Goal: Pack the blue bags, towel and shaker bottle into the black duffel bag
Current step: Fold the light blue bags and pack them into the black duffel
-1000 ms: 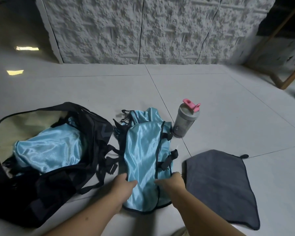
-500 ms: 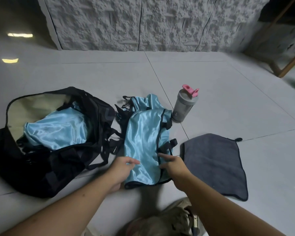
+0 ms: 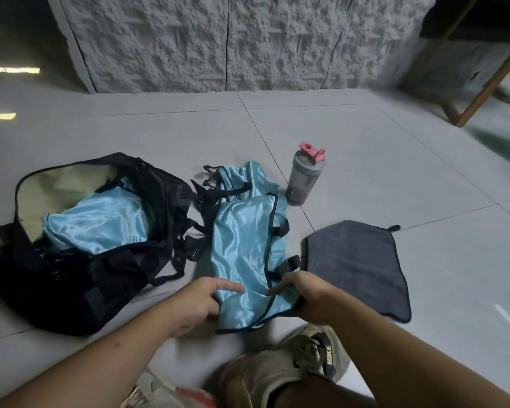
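- Down at the bottom edge, we see two shoes: one tan shoe (image 3: pixel 289 375) and one pale shoe (image 3: pixel 159 393) that is mostly cut off.
- Just past the shoes, we count two hands. Our left hand (image 3: pixel 199 304) grips the near left edge of a shiny blue bag (image 3: pixel 242 254), with the thumb lying on top of the cloth.
- Our right hand (image 3: pixel 304 295) pinches the near right edge of the same bag, by its black trim.
- We count two blue bags. This one lies flat on the floor (image 3: pixel 395 160), between the duffel and the towel.
- To the right sits one dark gray towel (image 3: pixel 357 266), spread on the floor, just beside the blue bag.
- To the left sits one black duffel bag (image 3: pixel 71 290), wide open. The second blue bag (image 3: pixel 97 222) is inside it.
- Farther back stands one gray shaker bottle (image 3: pixel 302 179) with a pink lid, upright on the floor, near the top of the flat blue bag.
- Farthest away, we see a bumpy white wall (image 3: pixel 233 39).
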Demonstrator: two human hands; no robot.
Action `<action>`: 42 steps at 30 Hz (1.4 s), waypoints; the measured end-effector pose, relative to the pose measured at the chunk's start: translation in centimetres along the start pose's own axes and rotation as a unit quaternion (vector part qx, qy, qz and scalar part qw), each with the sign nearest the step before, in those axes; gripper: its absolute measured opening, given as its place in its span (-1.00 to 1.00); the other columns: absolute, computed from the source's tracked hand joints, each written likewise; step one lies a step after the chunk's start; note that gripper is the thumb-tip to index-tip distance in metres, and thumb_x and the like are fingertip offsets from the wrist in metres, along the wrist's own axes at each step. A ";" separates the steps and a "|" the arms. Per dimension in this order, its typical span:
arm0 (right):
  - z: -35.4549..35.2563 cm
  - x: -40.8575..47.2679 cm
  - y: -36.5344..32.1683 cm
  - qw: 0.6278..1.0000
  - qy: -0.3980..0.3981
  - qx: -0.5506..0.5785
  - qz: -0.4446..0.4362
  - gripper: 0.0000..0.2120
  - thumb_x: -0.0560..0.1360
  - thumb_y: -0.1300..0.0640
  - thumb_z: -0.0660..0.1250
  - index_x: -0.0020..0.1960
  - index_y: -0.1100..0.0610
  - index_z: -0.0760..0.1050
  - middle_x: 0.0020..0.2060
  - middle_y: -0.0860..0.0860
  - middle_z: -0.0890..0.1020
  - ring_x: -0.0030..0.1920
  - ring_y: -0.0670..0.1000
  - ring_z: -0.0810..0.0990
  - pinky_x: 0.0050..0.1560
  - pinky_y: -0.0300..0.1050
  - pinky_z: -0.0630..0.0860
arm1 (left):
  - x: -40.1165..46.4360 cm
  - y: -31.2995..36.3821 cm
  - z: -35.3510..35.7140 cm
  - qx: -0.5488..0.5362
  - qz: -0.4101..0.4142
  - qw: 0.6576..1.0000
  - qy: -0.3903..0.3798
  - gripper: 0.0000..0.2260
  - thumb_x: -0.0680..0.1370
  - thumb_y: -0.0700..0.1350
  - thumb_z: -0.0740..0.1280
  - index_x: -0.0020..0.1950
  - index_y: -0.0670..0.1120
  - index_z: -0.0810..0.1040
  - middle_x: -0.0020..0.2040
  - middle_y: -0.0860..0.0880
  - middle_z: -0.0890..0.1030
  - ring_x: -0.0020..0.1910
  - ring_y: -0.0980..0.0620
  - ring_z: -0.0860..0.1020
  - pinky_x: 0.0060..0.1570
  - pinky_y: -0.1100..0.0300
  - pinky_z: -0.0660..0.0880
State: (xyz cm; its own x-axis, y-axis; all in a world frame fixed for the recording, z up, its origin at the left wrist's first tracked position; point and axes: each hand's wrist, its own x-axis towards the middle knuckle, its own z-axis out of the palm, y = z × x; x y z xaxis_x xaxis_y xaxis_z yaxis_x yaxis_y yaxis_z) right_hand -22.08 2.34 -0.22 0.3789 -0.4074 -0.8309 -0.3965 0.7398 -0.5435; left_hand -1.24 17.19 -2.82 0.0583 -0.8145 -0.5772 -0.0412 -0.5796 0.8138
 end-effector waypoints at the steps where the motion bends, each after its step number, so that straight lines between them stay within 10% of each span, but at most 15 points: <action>1: -0.1 -0.6 -0.1 1.000 -0.002 0.000 0.003 -0.71 0.47 0.44 0.26 0.16 0.40 0.60 0.02 0.30 0.73 -0.03 0.31 0.74 -0.05 0.13 0.69 | -0.4 0.4 0.2 0.067 0.013 0.998 0.015 -0.39 0.41 -0.50 0.23 0.13 0.14 0.72 -0.38 -0.01 0.49 -0.39 0.05 0.40 -0.34 0.22 0.33; 4: -0.6 -2.1 -0.4 1.000 0.001 -0.003 0.010 -0.79 0.50 0.41 0.21 0.05 0.33 0.58 -0.11 0.26 0.72 -0.17 0.25 0.72 -0.15 0.06 0.68 | -1.3 2.0 1.0 0.211 0.042 0.975 0.051 -0.34 0.43 -0.53 0.14 0.16 0.15 0.68 -0.55 0.10 0.39 -0.60 0.19 0.26 -0.52 0.33 0.20; 9: -1.4 -3.7 -0.6 1.000 -0.028 0.007 -0.002 -0.57 0.48 0.36 0.05 0.19 0.45 0.58 0.07 0.33 0.67 -0.05 0.28 0.69 -0.12 0.10 0.69 | -2.8 2.8 1.5 0.275 0.077 0.952 0.113 -0.37 0.46 -0.52 0.12 0.13 0.12 0.69 -0.08 -0.03 0.56 -0.44 0.18 0.43 -0.46 0.44 0.34; 13: -1.5 -5.4 -1.5 0.993 -0.098 0.052 -0.036 -0.49 0.35 0.33 0.11 0.23 0.39 0.57 0.03 0.28 0.68 -0.12 0.21 0.73 -0.22 0.01 0.72 | -2.2 2.3 0.3 0.208 0.121 0.954 0.180 -0.43 0.42 -0.52 0.20 -0.19 0.16 0.67 -0.16 0.09 0.65 -0.14 0.06 0.64 -0.16 0.35 0.48; 18: -1.6 -6.5 -1.6 0.980 -0.182 -0.019 -0.080 -0.25 0.25 0.52 0.13 0.45 0.33 0.44 0.38 0.36 0.51 0.27 0.33 0.61 0.11 0.18 0.67 | -2.6 3.1 -0.2 0.287 0.106 0.910 0.278 -0.66 0.52 -0.41 0.30 0.10 -0.10 0.76 0.28 -0.03 0.47 0.38 -0.15 0.34 0.46 0.22 0.17; 24: -2.1 -7.9 -1.7 0.950 -0.280 -0.113 -0.078 -0.13 0.37 0.69 0.06 0.58 0.12 0.34 0.53 0.24 0.40 0.53 0.24 0.39 0.43 0.38 0.37 | -4.5 4.1 -0.8 0.176 0.112 0.959 0.190 -0.47 0.46 -0.55 0.12 0.11 -0.10 0.72 0.26 -0.02 0.64 0.37 0.02 0.52 0.45 0.19 0.35; 33: -0.1 -8.7 -0.6 0.850 -0.063 -0.497 -0.162 -0.74 0.51 0.47 0.40 0.12 0.24 0.68 -0.15 0.09 0.76 -0.15 0.02 0.76 -0.10 -0.15 0.71 | -7.0 4.0 0.7 0.089 0.043 0.990 0.097 -0.66 0.54 -0.43 0.29 -0.23 -0.09 0.73 -0.38 0.07 0.68 -0.39 0.24 0.59 -0.34 0.39 0.48; 37: -0.3 -9.9 -2.3 0.832 -0.070 -0.523 -0.173 -0.86 0.46 0.27 0.54 -0.15 0.05 0.69 -0.37 -0.09 0.69 -0.29 -0.03 0.66 -0.23 -0.18 0.58 | -7.6 5.3 0.5 0.054 0.027 0.997 0.045 -0.74 0.56 -0.37 0.34 -0.16 -0.13 0.77 -0.19 -0.10 0.75 -0.14 -0.06 0.72 -0.12 0.12 0.66; 39: -0.9 -10.1 -3.4 0.822 -0.052 -0.534 -0.193 -0.84 0.35 0.16 0.64 -0.22 -0.04 0.69 -0.29 -0.09 0.70 -0.19 0.01 0.64 -0.08 -0.11 0.60 | -8.0 6.3 0.4 0.036 0.032 0.999 0.014 -0.85 0.55 -0.33 0.39 0.02 -0.21 0.74 0.00 -0.25 0.74 0.04 -0.23 0.70 0.13 -0.11 0.65; 42: -1.6 -10.3 -4.6 0.825 -0.061 -0.517 -0.218 -0.63 0.23 0.15 0.66 0.00 0.00 0.68 -0.04 -0.01 0.76 0.05 0.05 0.72 0.16 -0.05 0.65 | -8.3 7.3 0.7 0.012 0.051 0.997 -0.054 -0.87 0.57 -0.32 0.40 0.06 -0.18 0.71 0.03 -0.24 0.74 -0.01 -0.20 0.71 -0.01 0.00 0.68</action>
State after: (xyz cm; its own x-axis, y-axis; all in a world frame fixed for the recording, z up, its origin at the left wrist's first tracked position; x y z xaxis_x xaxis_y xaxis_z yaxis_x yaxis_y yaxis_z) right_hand -25.51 2.27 10.69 0.7308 -0.4109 -0.5451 -0.6778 -0.3420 -0.6509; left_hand -2.73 19.75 7.86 -0.0542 -0.8660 -0.4971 -0.0663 -0.4936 0.8672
